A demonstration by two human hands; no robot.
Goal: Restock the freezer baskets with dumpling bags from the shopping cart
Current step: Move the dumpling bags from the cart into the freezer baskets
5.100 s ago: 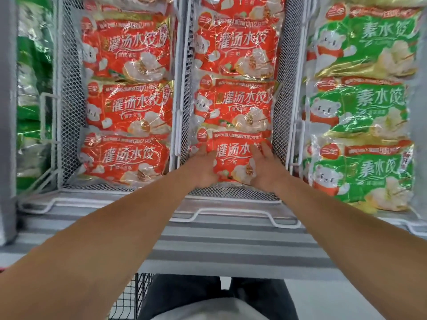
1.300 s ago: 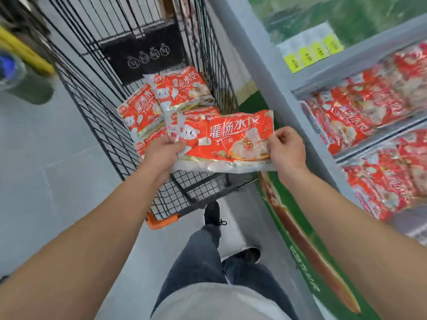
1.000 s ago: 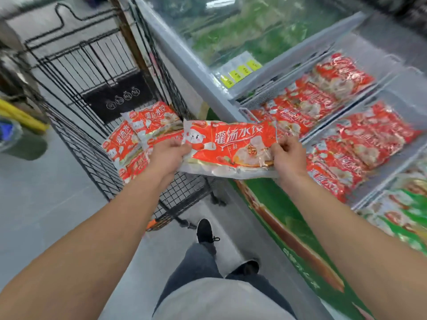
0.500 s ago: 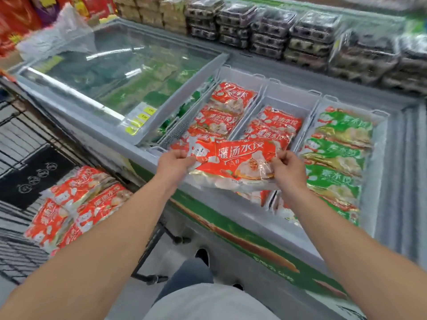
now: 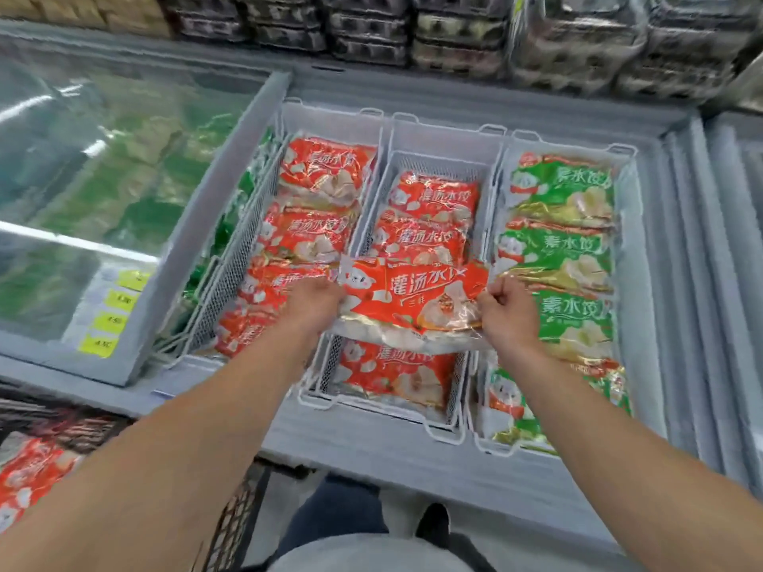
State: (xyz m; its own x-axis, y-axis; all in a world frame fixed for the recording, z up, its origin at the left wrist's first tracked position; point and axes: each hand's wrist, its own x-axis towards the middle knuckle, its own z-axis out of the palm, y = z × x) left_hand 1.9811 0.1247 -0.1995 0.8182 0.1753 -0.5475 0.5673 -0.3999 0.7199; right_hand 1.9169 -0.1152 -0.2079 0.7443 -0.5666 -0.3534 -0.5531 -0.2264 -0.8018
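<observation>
Both hands hold one red dumpling bag [image 5: 413,303] level above the middle freezer basket [image 5: 433,136]. The left hand [image 5: 311,301] grips its left end with fingers curled under, and the right hand [image 5: 510,311] pinches its right edge in a closed fist. Below the held bag, another red bag [image 5: 396,375] lies at the basket's near end and two more toward the far end. Bare mesh shows at the basket's far wall. The left basket [image 5: 235,274] holds red bags, the right basket [image 5: 629,192] green ones. More red bags lie in the shopping cart [image 5: 243,513] at lower left.

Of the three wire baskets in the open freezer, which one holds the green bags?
The right basket, beside the right hand, holds green bags. The middle and left baskets hold only red ones.
</observation>
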